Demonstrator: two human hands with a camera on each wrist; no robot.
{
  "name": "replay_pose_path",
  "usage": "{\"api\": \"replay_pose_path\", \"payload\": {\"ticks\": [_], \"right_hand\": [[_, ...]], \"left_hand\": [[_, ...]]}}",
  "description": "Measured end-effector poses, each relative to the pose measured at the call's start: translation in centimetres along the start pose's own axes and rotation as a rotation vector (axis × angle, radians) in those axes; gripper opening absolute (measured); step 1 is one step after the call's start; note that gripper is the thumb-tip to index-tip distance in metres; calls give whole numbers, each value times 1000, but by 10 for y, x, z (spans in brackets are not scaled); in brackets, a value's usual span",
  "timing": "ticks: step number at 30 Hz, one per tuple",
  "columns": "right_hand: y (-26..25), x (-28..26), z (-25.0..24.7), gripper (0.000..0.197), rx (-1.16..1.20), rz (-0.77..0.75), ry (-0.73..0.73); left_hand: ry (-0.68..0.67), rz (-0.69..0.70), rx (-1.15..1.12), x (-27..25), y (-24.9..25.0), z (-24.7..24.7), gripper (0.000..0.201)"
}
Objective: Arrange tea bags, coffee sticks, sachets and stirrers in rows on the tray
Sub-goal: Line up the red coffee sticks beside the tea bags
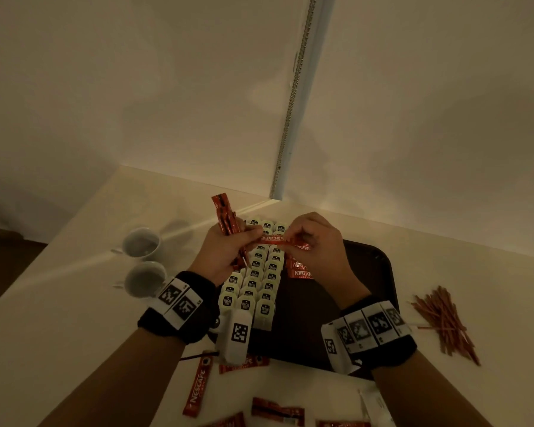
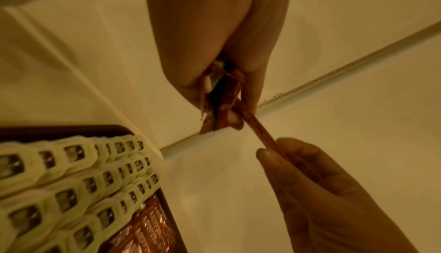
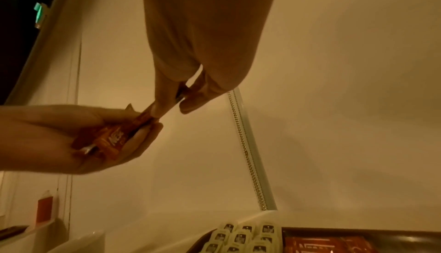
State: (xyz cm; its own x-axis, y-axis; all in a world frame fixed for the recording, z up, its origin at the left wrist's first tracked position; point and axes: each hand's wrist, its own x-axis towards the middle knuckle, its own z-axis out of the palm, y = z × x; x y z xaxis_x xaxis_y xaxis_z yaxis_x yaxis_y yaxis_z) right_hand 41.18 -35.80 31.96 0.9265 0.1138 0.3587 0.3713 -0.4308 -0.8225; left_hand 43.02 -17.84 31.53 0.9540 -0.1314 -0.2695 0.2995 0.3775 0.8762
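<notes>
Above the dark tray, the left hand clutches a bundle of red Nescafé sticks, while the right hand pinches one Nescafé stick stretched between both hands. Under the hands, three rows of pale creamer pods fill the tray, with a few laid sticks just below the right hand. Stirrers lie outside the right wrist.
</notes>
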Motion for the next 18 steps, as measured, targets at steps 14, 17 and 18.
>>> {"api": "replay_pose_path", "payload": {"ticks": [14,17,18], "right_hand": [[-24,14,-15,40,11,11,-157],[-24,14,-11,40,260,218,-91],[-24,13,-8,35,324,286,-73]], "left_hand": [[-96,-28,-48,-7,-16,-4,25],[-124,-1,-64,-9,-18,-1,24],[-128,3,-64,-9,-19,1,24]]}}
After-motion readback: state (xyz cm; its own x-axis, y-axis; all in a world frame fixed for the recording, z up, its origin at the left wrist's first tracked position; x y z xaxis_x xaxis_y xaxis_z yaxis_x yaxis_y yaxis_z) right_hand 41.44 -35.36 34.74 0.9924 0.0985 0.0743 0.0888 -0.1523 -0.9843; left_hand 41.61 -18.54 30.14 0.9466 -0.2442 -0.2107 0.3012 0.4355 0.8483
